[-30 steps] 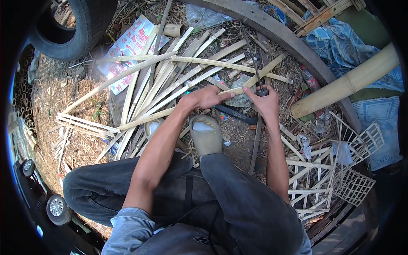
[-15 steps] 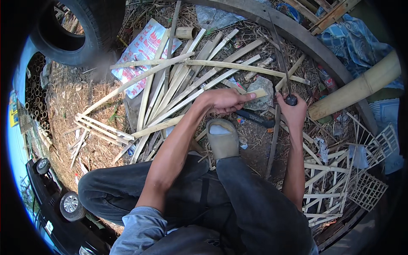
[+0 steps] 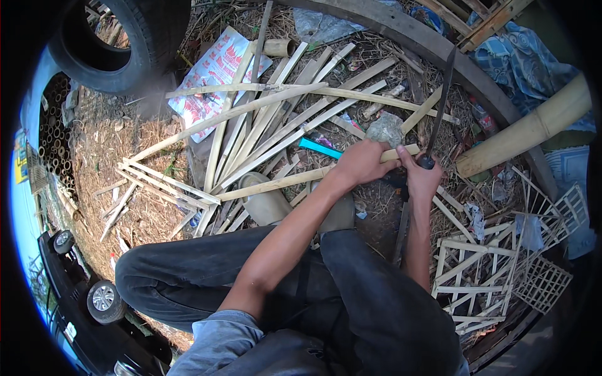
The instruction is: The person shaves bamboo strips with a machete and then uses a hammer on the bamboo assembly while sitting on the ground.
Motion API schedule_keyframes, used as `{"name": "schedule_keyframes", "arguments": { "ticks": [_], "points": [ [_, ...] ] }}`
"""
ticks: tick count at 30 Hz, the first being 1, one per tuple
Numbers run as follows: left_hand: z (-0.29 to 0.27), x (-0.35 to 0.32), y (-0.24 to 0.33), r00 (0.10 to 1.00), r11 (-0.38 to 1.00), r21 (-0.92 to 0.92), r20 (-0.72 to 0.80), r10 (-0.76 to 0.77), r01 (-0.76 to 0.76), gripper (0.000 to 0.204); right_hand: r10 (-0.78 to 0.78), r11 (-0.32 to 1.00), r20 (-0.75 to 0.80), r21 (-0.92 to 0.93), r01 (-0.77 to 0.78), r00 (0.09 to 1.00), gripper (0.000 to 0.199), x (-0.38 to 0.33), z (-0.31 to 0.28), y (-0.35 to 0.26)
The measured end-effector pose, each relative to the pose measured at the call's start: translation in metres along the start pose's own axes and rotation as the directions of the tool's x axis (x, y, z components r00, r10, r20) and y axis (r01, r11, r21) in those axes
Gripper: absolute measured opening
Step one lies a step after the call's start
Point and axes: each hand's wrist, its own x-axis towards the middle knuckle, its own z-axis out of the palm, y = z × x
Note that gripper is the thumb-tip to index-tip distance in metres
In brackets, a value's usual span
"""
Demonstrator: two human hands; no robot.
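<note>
My left hand (image 3: 365, 164) is closed round a long pale bamboo strip (image 3: 276, 183), near the strip's right end. That strip runs left across my sandals to a zigzag of folded strips (image 3: 166, 185). Close beside, my right hand (image 3: 422, 177) grips the dark handle of a long-bladed knife (image 3: 441, 103). The blade points away from me, leaning slightly right. My right thumb is at the strip's end, near the handle. A grey stone (image 3: 385, 129) lies just beyond my hands, and a teal flat piece (image 3: 320, 148) shows left of my left hand.
Many loose bamboo strips (image 3: 263, 119) lie over a printed sheet (image 3: 216, 75). A tyre (image 3: 141, 56) stands far left. A thick bamboo pole (image 3: 527, 136) and a curved dark rim (image 3: 401, 26) bound the right and far sides. Slatted bamboo frames (image 3: 480, 250) lie near right.
My left hand has moved right and slightly nearer, bringing the strip's end to my right hand. The knife's blade has swung from leaning left to leaning right.
</note>
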Motion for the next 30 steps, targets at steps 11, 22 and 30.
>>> {"name": "schedule_keyframes", "arguments": {
  "ticks": [11,22,30],
  "points": [
    [-0.056,-0.092,-0.044,0.936,0.945,0.001,-0.134,-0.325,0.328,0.048,0.167,0.919,0.049,0.354,-0.174,0.985,0.033,-0.003,0.028,-0.012],
    [-0.087,-0.098,-0.065,0.956,0.955,0.038,0.023,-0.294,0.293,0.04,0.112,0.955,0.051,0.271,-0.121,0.992,0.036,0.011,0.031,-0.02],
    [-0.082,-0.089,-0.05,0.982,0.986,0.024,-0.09,-0.164,0.167,0.04,0.146,0.821,0.199,0.522,-0.231,0.969,0.031,0.006,0.031,-0.04]
  ]
}}
